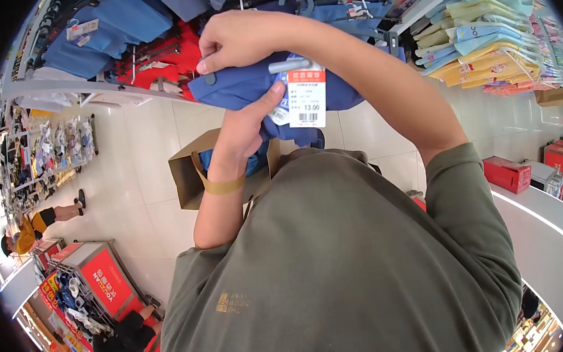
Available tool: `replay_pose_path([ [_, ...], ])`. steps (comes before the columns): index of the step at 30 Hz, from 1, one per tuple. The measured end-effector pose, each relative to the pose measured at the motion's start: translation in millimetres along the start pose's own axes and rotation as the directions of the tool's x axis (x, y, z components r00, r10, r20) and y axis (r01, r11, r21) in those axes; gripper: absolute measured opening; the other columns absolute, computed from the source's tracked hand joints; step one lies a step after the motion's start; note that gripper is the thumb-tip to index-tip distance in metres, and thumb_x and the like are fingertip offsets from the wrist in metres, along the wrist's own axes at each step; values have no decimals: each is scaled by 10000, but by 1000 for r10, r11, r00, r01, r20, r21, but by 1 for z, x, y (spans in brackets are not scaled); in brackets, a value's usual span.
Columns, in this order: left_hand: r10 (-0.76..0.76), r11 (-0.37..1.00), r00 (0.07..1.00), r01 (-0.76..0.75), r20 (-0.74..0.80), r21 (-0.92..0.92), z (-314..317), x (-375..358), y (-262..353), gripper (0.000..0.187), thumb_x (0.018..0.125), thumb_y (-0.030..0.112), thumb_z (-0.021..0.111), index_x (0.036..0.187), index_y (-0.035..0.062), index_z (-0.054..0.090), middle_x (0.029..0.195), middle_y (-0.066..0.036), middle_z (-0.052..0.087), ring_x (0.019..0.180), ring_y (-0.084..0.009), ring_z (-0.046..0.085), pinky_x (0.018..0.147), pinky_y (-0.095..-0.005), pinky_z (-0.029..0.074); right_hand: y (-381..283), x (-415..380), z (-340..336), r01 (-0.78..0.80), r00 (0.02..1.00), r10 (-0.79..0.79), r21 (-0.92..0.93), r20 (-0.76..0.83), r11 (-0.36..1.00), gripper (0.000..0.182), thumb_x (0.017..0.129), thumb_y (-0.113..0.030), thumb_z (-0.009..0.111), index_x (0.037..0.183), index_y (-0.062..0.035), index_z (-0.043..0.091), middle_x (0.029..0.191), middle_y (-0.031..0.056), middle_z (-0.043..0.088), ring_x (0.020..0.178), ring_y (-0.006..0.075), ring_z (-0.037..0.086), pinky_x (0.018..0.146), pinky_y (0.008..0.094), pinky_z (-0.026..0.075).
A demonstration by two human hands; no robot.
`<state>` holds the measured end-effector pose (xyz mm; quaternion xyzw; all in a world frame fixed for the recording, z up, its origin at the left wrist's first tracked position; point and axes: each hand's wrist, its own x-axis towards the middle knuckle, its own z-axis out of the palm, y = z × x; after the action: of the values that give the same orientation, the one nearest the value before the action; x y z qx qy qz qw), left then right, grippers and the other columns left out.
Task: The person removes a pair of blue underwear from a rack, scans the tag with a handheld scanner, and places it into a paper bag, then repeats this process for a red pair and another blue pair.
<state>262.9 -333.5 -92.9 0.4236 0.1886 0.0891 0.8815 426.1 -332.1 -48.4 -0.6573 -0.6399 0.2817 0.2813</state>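
Observation:
A blue garment (232,90) on a hanger is held up in front of my chest; its exact kind is hard to tell. The hanger's grey hook (289,65) shows above a white and red price tag (307,101) reading 13.00. My left hand (254,118), with a tan band (223,184) round its wrist, grips the garment near the hook, thumb on top. Reaching across from the right, my right hand (234,41) is closed at the garment's left end, beside a dark round piece (210,80). Its fingertips are partly hidden.
Below the garment an open cardboard box (189,176) on the floor contains blue items. Racks of blue clothes (112,37) and red clothes (160,60) stand ahead. Yellow clothes (490,60) hang right. One person (31,229) is far left, another (126,344) lower left.

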Motion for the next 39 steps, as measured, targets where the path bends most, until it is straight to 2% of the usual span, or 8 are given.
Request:
replay_pose_path([
  [3,-115,984,993,111,-15,-139,18,6,-8,358,940,73,617,1266,-28,511,1158,-117,641,996,-204,666,851,-336,564,6,-15,-12,-8,1000,9,-172,5,985,356,851,-365,678,897,-12,698,815,167,676,791,338,654,716,406,500],
  [7,-130,988,991,127,-35,-84,21,19,-7,337,944,83,612,1251,-29,533,1142,-120,654,1003,-211,670,832,-344,575,11,-40,-31,-42,992,6,-284,-127,958,335,854,-338,668,950,-17,656,896,162,664,867,351,641,769,434,491],
  [12,-6,1000,999,5,-32,-31,26,25,7,314,962,116,591,1247,-7,551,1125,-116,665,969,-213,682,783,-350,593,17,-97,-49,140,766,-285,-283,-577,949,280,796,-268,696,964,-47,658,870,116,651,841,297,641,738,413,501],
  [14,19,999,999,-20,-39,-25,23,22,16,307,967,123,583,1246,-2,554,1119,-116,668,962,-212,684,772,-347,595,7,-124,-44,-50,719,-113,-213,-686,976,246,803,-258,713,911,-43,664,769,105,640,703,260,627,634,368,489],
  [16,25,999,999,-26,-34,-25,20,21,27,302,971,124,576,1245,-1,555,1117,-118,669,959,-210,684,771,-341,594,-7,-143,-28,-345,737,289,27,-611,938,272,838,-269,723,807,-10,646,620,71,602,546,172,582,520,313,442],
  [22,84,996,996,-85,-8,-41,10,19,48,301,971,126,578,1241,-7,556,1119,-112,667,962,-200,679,771,-333,590,-11,-124,24,-50,730,497,689,-469,723,308,886,-204,724,701,17,615,551,-4,556,508,37,511,449,218,376],
  [28,50,996,994,-58,-102,-71,-9,2,59,308,950,82,601,1239,-11,552,1120,-111,664,943,-188,677,763,-318,587,-10,-107,32,-21,797,475,769,-373,639,200,898,-144,701,764,-10,641,622,3,605,497,34,509,459,197,389],
  [39,40,994,990,-53,-133,-93,-31,-17,61,310,935,62,616,1230,-8,554,1082,-106,671,883,-181,683,672,-313,590,-28,-87,53,10,795,497,827,-348,562,196,904,-139,695,778,-7,623,650,8,616,506,30,506,448,199,396],
])
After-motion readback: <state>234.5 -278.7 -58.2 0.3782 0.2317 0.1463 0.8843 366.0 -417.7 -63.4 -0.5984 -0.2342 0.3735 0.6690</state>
